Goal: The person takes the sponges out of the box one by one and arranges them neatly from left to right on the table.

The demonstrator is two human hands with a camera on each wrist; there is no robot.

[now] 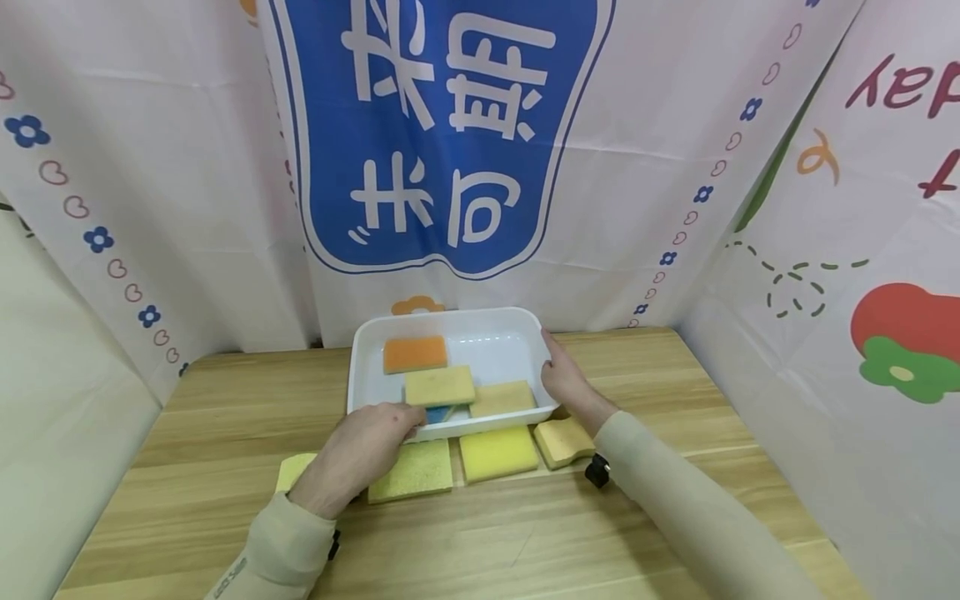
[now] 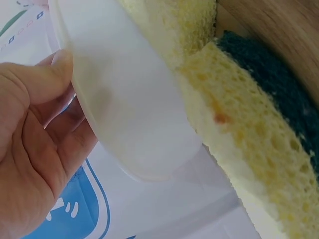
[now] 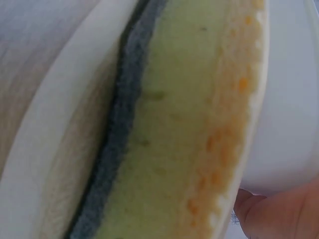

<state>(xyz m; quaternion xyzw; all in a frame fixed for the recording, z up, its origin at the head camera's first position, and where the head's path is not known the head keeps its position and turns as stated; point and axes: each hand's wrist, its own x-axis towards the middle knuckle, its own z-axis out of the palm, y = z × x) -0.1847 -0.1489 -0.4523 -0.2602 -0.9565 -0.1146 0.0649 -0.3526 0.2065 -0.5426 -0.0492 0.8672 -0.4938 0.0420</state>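
Observation:
A white tray [image 1: 495, 350] stands at the back of the table. My left hand [image 1: 367, 442] pinches its front rim towards the left, thumb outside the wall in the left wrist view. At the tray's right end my right hand [image 1: 564, 379] grips the rim; only part of it shows in the right wrist view. Inside lie an orange sponge [image 1: 415, 354], a yellow sponge [image 1: 440, 385], a pale yellow sponge [image 1: 502, 398] and something blue [image 1: 437, 414], partly hidden under the yellow one.
Before the tray lie a light yellow sponge [image 1: 414, 471], a bright yellow sponge [image 1: 498, 452] and a wavy-edged sponge [image 1: 562, 442]. Another yellow sponge [image 1: 292, 472] is partly behind the left wrist. A printed curtain [image 1: 600, 250] hangs along the table's back edge.

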